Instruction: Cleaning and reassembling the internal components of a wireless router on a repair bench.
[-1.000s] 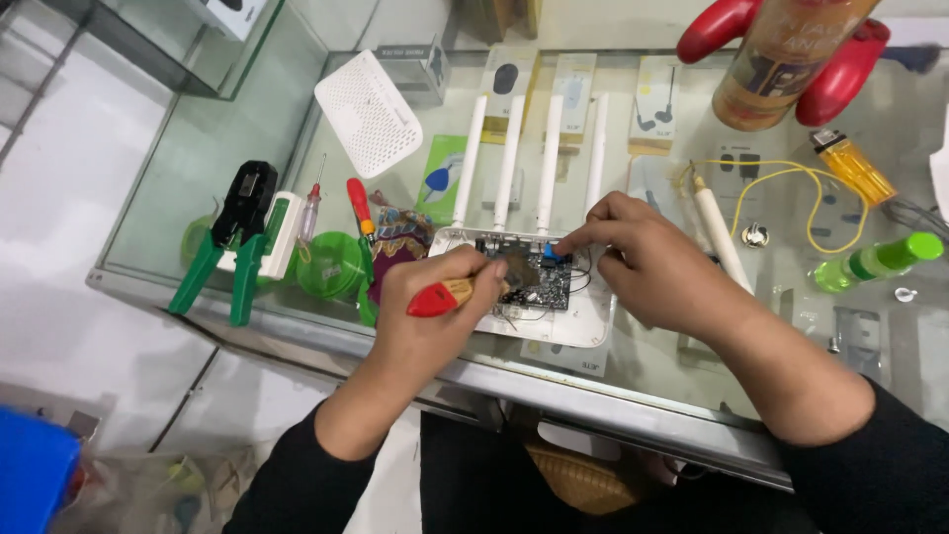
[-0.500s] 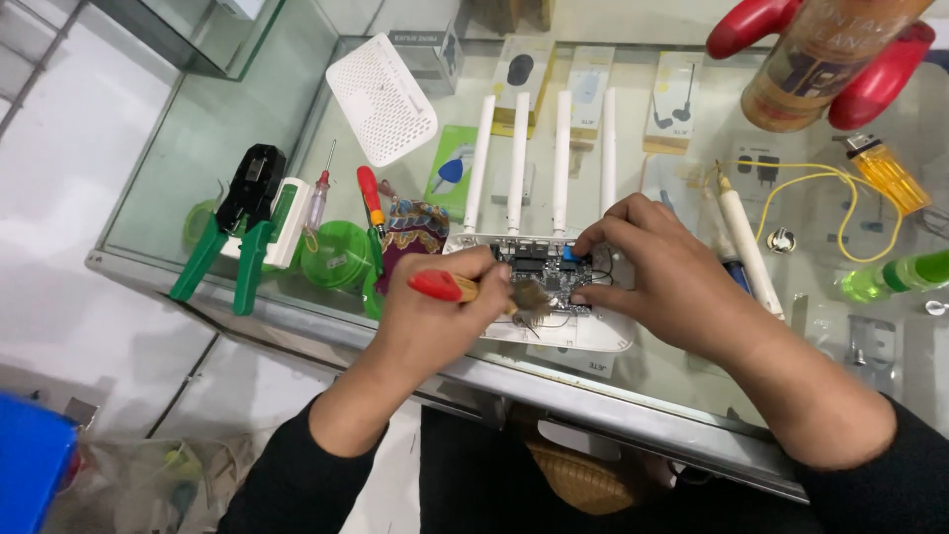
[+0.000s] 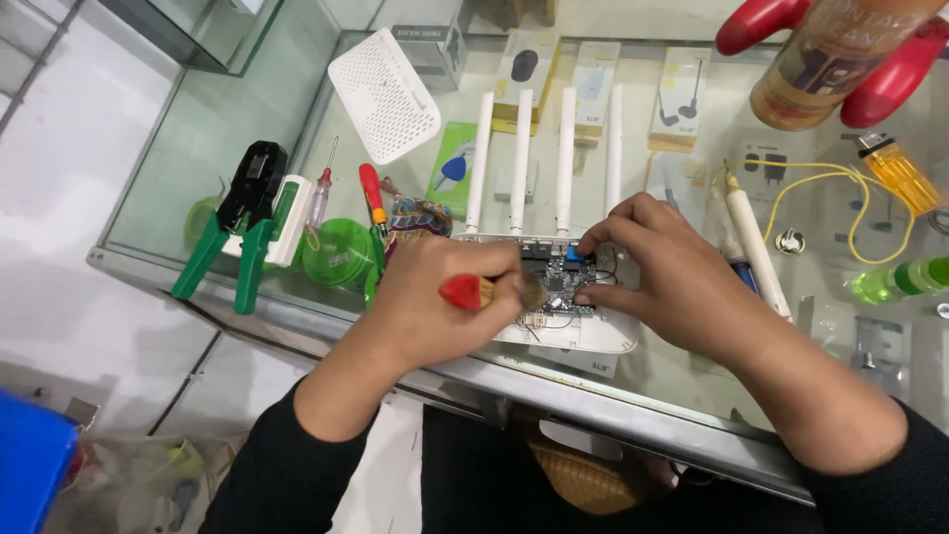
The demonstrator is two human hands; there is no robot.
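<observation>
Fingers of the left hand (image 3: 435,302) are clenched around a red-handled tool (image 3: 474,292), its tip hidden over the dark circuit board (image 3: 556,287). Just beside it, the right hand (image 3: 672,277) pinches the board's far edge in a closed grip. That board sits in a white router shell (image 3: 593,336) with 4 upright antennas, on a glass worktop (image 3: 198,148). Green crimping pliers (image 3: 242,222) lie well left of both hands.

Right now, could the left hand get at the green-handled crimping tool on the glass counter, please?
Probably yes, but not freely: the left hand grips a red-handled tool. The green-handled crimping tool lies to its left with only bare glass counter between them.
</observation>
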